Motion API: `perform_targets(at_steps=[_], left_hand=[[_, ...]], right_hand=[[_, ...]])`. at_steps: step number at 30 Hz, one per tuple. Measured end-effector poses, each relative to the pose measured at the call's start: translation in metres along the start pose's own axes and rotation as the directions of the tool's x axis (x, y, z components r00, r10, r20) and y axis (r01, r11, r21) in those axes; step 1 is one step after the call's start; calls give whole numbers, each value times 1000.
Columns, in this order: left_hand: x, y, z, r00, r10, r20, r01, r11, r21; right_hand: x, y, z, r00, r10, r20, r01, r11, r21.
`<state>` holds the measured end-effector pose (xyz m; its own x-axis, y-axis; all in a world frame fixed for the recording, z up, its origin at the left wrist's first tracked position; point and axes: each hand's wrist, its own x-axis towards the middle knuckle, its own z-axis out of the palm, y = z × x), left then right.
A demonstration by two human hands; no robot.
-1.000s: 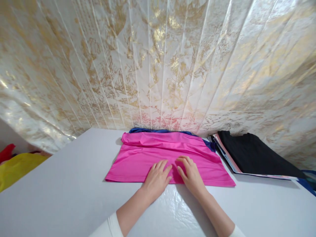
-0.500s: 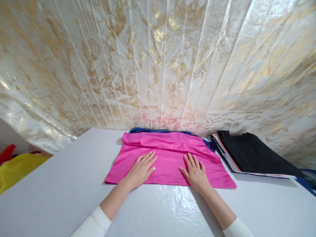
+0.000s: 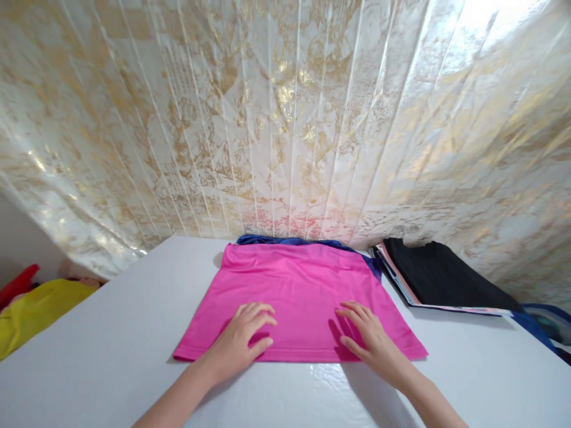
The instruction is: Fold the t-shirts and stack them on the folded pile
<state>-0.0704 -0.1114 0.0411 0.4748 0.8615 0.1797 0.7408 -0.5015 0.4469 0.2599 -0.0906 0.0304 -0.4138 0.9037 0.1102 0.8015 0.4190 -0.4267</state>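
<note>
A bright pink garment (image 3: 298,291) lies folded flat on the white table (image 3: 111,333), its near hem facing me. My left hand (image 3: 241,342) rests on the hem's left half, fingers slightly curled and apart. My right hand (image 3: 370,339) hovers on the hem's right half, fingers spread and bent. Neither hand grips the cloth. A blue garment (image 3: 285,240) shows from under the pink one at the far edge.
A stack of folded clothes topped by a black piece (image 3: 437,276) lies at the right by the wall. Yellow and red fabric (image 3: 35,306) sits off the table's left side. A gold-patterned curtain (image 3: 285,119) hangs behind.
My hands slid apart from the middle of the hem towards its two sides. The pink garment now lies smoother and reaches closer to me, its far fold flattened.
</note>
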Motion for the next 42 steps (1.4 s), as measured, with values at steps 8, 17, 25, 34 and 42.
perform_targets(at_steps=[8,17,25,34,42], left_hand=[[15,40,15,986,119,119,-106,988,-108],[58,24,41,997,74,37,-78,987,138],[64,-1,48,999,32,-15,-29,979,203],[67,-16,42,999,35,-6,-33,982,188],[64,60,47,955,274,112,-267,961,-75]], right_hand=[[-7,6,-15,993,-79,90,63,984,164],[31,-19,-4,965,-257,39,251,960,128],[63,2,-13,986,-148,76,116,939,324],[78,35,-24,990,140,14,-124,817,563],[45,28,-47,909,-130,396,-165,760,629]])
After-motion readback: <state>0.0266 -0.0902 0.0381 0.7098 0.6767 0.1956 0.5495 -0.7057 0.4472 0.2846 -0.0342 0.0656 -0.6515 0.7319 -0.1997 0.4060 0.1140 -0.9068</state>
